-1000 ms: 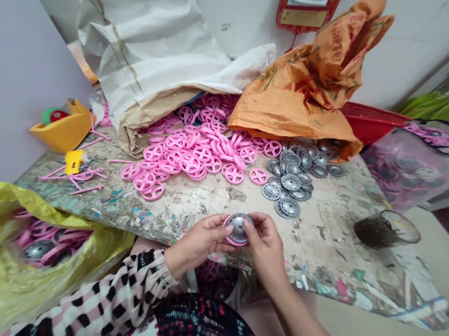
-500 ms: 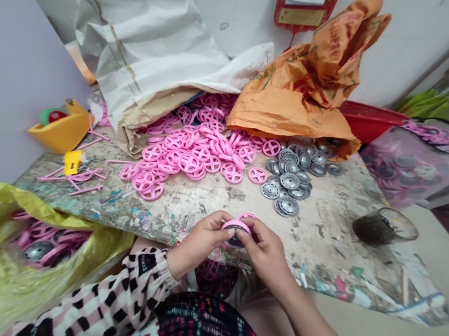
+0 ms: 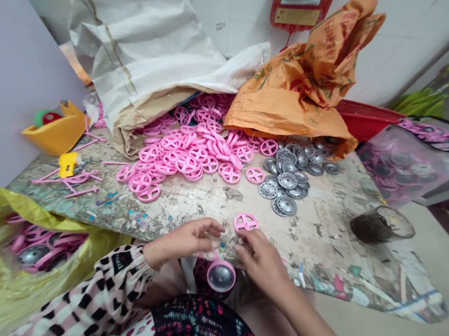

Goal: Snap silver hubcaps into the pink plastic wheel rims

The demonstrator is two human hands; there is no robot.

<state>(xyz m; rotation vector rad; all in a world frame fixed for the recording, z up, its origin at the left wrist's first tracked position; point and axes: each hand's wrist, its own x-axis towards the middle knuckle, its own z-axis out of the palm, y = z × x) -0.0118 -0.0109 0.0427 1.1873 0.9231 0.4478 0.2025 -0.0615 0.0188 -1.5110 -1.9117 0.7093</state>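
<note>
1. Two-tone wheel [image 3: 220, 276]: a grey disc within a pink rim, grey face towards the viewer, below the table edge; at 4 o'clock from the left hand and 8 o'clock from the right, apart from the fingers of both. Whether it rests on anything cannot be told.
2. Left hand [image 3: 189, 239]: unclenched, fingers gently curled, thumb held away from them; no object shows in its grasp.
3. Right hand [image 3: 263, 260]: fingers bent, half spread, grasping nothing visible. The index finger overlaps the near rim of the single pink wheel; contact cannot be confirmed.
4. Single pink wheel [image 3: 246, 223]: flat on the table [image 3: 304, 256], at 11 o'clock from the right hand, the nearer, and 2 o'clock from the left. Being round, it presents no long axis.
5. Grey discs [image 3: 288, 180]: heaped at 1 o'clock from item 4; the pink pile [image 3: 186, 163] spreads at 10 o'clock.
6. White sack [image 3: 145, 23] and orange sack [image 3: 285, 112]: behind these heaps, at 10 and 12 o'clock respectively.
</note>
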